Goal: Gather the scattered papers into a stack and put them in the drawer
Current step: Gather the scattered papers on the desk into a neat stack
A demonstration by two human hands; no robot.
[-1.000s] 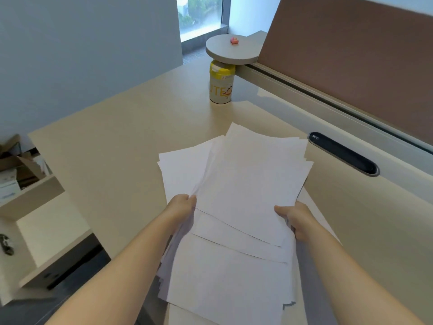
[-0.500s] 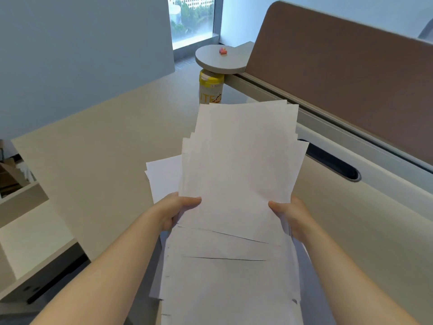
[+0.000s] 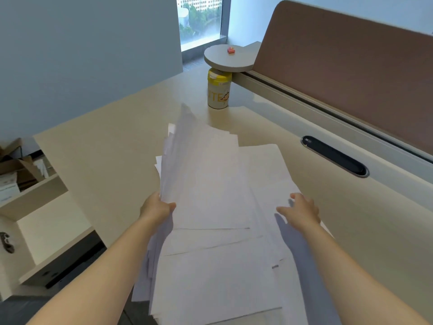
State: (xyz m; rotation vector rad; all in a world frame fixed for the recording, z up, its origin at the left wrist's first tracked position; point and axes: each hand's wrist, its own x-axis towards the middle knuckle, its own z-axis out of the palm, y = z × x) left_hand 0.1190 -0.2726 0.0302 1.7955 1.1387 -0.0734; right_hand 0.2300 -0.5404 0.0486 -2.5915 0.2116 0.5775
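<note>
A loose stack of white papers [image 3: 210, 198] lies across the near middle of the beige desk [image 3: 105, 156], its sheets fanned and not squared up. My left hand [image 3: 157, 208] grips the left edge of the upper sheets, which tilt up and look blurred. My right hand [image 3: 300, 211] hovers over the right side of the papers with its fingers spread, holding nothing. To the left, below the desk edge, a low cabinet [image 3: 42, 233] shows an opening; I cannot tell whether it is the drawer.
A yellow-and-white can [image 3: 218, 91] stands at the far end of the desk under a round grey shelf [image 3: 228, 58]. A black oval cable slot [image 3: 335, 157] sits to the right, below a brown partition [image 3: 346, 66]. Cardboard boxes [image 3: 16, 170] are at the far left.
Both hands held the papers raised; now my right hand has let go and spread open, and the sheets have dropped toward the desk, still held by my left hand.
</note>
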